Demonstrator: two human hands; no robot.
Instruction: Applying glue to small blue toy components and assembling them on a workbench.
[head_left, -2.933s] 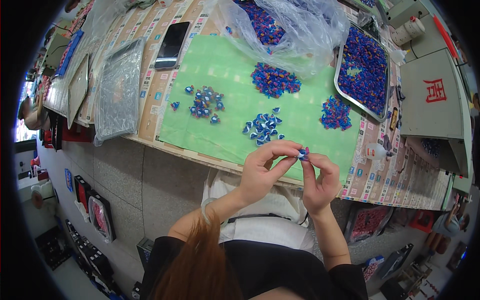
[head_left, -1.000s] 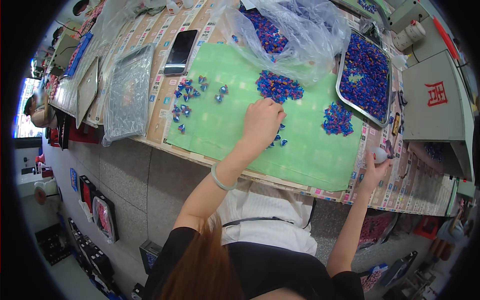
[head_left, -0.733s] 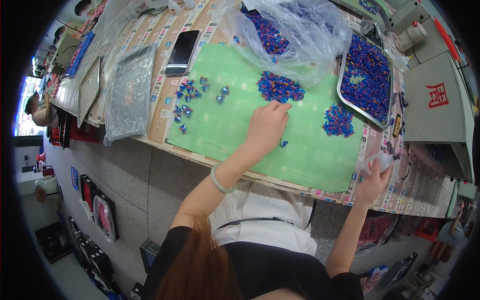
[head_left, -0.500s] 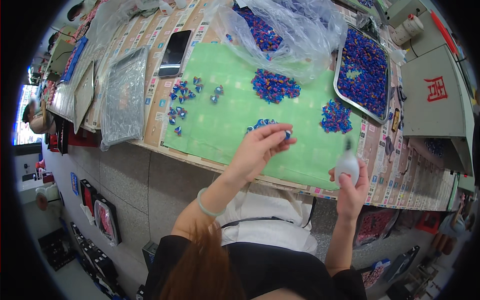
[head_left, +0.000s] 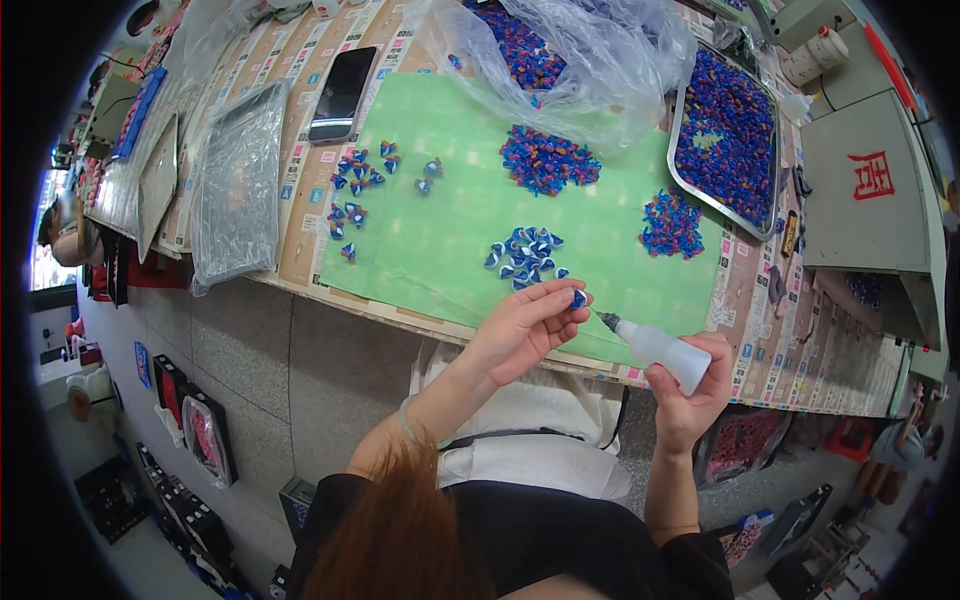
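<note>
Between the thumb and fingers of my left hand (head_left: pixel 530 328) is a small blue-and-white piece (head_left: pixel 579 298). My right hand (head_left: pixel 692 392) grips a white squeeze bottle (head_left: pixel 664 352), tilted so its dark, thin-tipped nozzle (head_left: pixel 610 321) points at that piece. Whether the tip touches it I cannot tell. Just beyond my left hand, a small heap of blue-and-white pieces (head_left: pixel 525 255) lies on the green mat (head_left: pixel 430 260). Farther off are a pile of blue, red and orange pieces (head_left: pixel 550 160) and a smaller pile (head_left: pixel 672 225) at the right.
Several small clustered pieces (head_left: pixel 355 172) sit at the mat's left, near a phone (head_left: pixel 343 95). A plastic-wrapped tray (head_left: pixel 238 190) lies farther left. At the back, a clear plastic bag (head_left: pixel 610 90) holds more pieces. A filled metal tray (head_left: pixel 720 214) and a grey box (head_left: pixel 868 180) stand right.
My right hand has tipped the bottle from upright toward the left, bringing its nozzle to the piece in my left hand. My left hand has lowered slightly, uncovering the blue-and-white heap.
</note>
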